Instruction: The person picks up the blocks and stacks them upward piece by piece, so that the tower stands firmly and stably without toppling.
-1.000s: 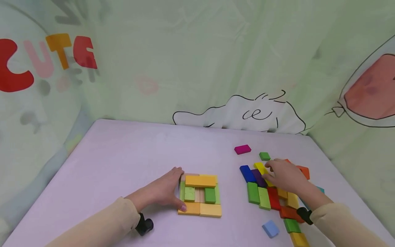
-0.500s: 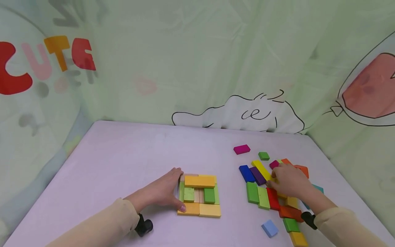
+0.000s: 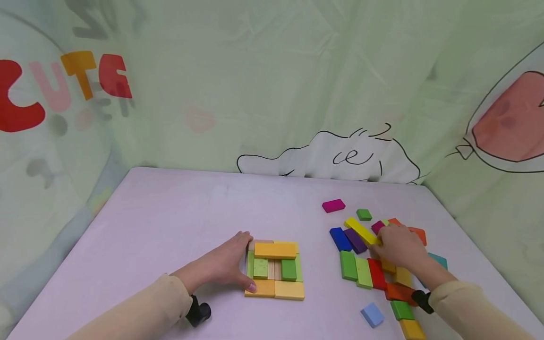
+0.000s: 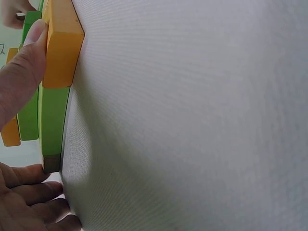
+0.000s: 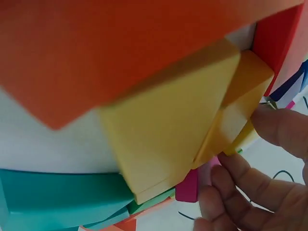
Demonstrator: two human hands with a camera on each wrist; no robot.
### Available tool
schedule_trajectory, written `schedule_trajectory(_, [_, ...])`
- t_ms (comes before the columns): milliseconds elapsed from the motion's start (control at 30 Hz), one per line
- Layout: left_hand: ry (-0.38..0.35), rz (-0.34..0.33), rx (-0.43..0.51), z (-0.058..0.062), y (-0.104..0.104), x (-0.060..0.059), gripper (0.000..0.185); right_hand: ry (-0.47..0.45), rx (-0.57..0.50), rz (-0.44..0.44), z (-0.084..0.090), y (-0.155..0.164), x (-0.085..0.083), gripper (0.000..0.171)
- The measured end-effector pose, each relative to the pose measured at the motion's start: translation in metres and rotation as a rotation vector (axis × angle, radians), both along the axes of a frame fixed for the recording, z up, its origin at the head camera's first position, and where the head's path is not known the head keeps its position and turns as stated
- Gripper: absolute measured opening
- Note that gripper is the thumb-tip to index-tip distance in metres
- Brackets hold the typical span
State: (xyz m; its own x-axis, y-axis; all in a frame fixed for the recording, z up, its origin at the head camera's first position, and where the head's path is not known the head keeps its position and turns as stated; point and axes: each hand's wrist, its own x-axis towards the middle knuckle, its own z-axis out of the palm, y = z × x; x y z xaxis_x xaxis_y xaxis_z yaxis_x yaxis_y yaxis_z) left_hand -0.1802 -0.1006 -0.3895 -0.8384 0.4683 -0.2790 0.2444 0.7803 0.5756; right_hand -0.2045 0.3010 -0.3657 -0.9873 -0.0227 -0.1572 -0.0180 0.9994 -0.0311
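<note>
My left hand [image 3: 230,260] spans the left side of a low square of wooden blocks [image 3: 289,290]. Its thumb [image 4: 30,67] rests on the orange block [image 4: 65,43] at the near left corner, and a fingertip touches the far corner. On top, an orange-yellow block [image 3: 275,250] bridges two green ones. At the right, my right hand [image 3: 403,246] pinches the near end of a long yellow block [image 3: 360,231] between thumb and fingers. Its far end lies over a purple block [image 3: 355,240]. In the right wrist view, other blocks largely hide the yellow block [image 5: 244,137].
Several loose blocks lie around the right hand, among them blue [image 3: 340,239], green [image 3: 348,265], red [image 3: 376,273] and teal [image 3: 438,260]. A magenta block [image 3: 333,205] lies farther back, a light blue one [image 3: 372,314] nearer. A printed cloth [image 3: 255,94] hangs behind the table.
The right hand has come down to the yellow block and taken hold of it. That block has shifted left, its far end now over the purple one. The left hand has stayed put.
</note>
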Motion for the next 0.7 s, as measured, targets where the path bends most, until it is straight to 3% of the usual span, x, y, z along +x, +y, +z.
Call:
schedule_trajectory(100, [0.003, -0.003, -0.001, -0.001, -0.001, 0.0, 0.117, 0.042, -0.025, -0.004, 0.005, 0.0, 0.003, 0.025])
schedule_trajectory(200, [0.007, -0.005, -0.002, -0.001, -0.001, -0.001, 0.117, 0.145, -0.017, 0.04, 0.014, -0.007, 0.008, 0.029])
schedule_trajectory(300, [0.01, -0.005, -0.002, -0.001, -0.002, -0.002, 0.117, 0.24, -0.014, 0.127, 0.026, -0.026, 0.016, 0.034])
schedule_trajectory(400, [0.008, -0.002, 0.001, 0.0, -0.002, -0.002, 0.118, 0.322, -0.055, 0.27, 0.033, -0.054, 0.026, 0.035])
schedule_trajectory(533, [-0.002, 0.004, 0.005, 0.0, -0.002, -0.001, 0.117, 0.363, -0.084, 0.448, 0.035, -0.094, 0.04, 0.034])
schedule_trajectory(700, [-0.01, 0.001, 0.008, -0.001, -0.001, -0.002, 0.116, 0.298, -0.093, 0.579, 0.029, -0.126, 0.051, 0.03])
